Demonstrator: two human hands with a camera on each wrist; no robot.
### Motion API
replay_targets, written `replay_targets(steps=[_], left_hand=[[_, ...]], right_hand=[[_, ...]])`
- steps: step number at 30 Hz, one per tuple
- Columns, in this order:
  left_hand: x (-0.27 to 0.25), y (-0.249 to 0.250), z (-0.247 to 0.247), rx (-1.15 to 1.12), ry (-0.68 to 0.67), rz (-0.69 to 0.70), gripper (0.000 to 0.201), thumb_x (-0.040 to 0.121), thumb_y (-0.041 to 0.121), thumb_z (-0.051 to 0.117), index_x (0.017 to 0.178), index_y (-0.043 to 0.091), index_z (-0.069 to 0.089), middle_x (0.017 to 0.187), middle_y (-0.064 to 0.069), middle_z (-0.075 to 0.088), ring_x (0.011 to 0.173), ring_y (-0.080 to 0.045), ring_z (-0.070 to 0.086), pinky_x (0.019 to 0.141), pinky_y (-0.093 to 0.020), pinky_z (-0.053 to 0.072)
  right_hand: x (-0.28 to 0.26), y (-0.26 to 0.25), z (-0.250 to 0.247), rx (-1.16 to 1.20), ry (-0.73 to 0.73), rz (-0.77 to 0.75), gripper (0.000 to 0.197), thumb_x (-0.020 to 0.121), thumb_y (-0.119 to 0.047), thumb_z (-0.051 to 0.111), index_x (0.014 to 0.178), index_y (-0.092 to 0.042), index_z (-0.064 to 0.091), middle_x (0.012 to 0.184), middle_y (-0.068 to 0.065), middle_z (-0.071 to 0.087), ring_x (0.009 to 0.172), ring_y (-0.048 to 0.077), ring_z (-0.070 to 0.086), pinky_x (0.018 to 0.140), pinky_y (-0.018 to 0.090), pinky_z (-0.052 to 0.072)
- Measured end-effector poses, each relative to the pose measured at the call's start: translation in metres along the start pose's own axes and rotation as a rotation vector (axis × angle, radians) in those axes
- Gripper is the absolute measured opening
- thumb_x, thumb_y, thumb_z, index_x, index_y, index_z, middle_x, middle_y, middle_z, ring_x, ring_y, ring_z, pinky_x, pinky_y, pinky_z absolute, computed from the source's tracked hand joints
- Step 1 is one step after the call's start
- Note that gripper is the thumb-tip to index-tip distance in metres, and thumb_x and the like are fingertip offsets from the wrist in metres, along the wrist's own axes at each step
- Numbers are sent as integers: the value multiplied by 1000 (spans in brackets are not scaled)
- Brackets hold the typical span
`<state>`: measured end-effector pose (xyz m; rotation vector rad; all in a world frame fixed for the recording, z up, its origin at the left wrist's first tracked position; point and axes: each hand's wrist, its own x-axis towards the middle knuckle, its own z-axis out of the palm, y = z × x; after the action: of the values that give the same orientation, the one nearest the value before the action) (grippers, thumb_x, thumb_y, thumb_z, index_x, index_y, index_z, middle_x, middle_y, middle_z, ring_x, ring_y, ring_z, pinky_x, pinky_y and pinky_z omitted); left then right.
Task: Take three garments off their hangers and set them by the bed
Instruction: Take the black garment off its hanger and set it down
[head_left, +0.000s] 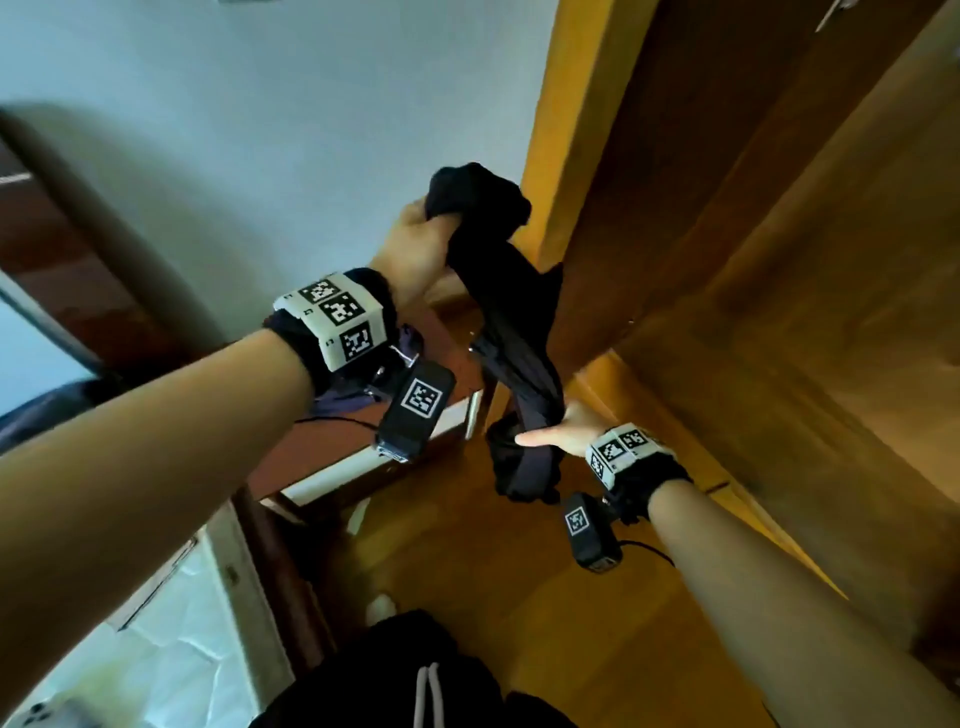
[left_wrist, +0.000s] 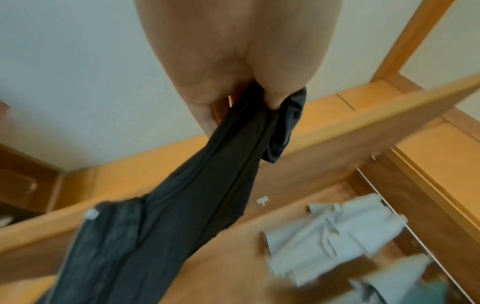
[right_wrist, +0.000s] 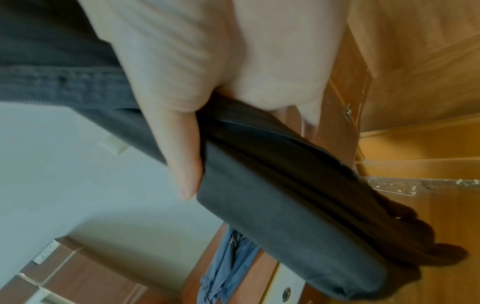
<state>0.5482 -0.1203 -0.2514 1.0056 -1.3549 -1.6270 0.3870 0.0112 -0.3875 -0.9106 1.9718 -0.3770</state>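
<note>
A: Black cloth, bunched into a rope: that garment (head_left: 511, 332) hangs in the air in front of the wooden wardrobe (head_left: 753, 249), stretched between both hands.

B: How do the hands hold it?

A: The left hand (head_left: 415, 249) is raised, fingers clenched round the upper end. The right hand (head_left: 563, 428) is lower, fingers wrapped round the bottom part, thumb lying along the fabric. The hands are well apart.

B: And around it?

A: Behind the garment stands a reddish-brown bedside cabinet (head_left: 363, 441) with a bluish cloth (head_left: 343, 400) on top. The bed (head_left: 171, 623) is at the lower left. Through the left wrist view, pale clothes (left_wrist: 335, 232) hang inside the wardrobe.
</note>
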Motion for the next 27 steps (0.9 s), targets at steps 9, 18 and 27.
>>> replay_targets(steps=[9,18,27], left_hand=[[23,-52,-195,72,523,-231,30,94,4,40,71,20,52,73,-4,59,63,-15,58,58,-24,54],[28,-112,-296,331,659,-505,36,89,-3,39,121,-12,53,121,-31,59,112,-41,60,95,-48,51],[54,-136,-355,347,894,-538,40,85,4,39,120,-4,58,121,-27,61,111,-40,60,96,-51,49]], right_hand=[[71,-78,45,-239,17,80,49,70,-19,69,117,-9,59,116,13,64,102,31,60,88,37,50],[114,-188,87,-31,-58,-169,33,72,-8,61,103,-17,61,107,14,61,113,35,54,100,46,44],[129,-325,113,324,-283,-491,43,80,19,35,100,-9,60,80,3,60,89,26,57,80,40,48]])
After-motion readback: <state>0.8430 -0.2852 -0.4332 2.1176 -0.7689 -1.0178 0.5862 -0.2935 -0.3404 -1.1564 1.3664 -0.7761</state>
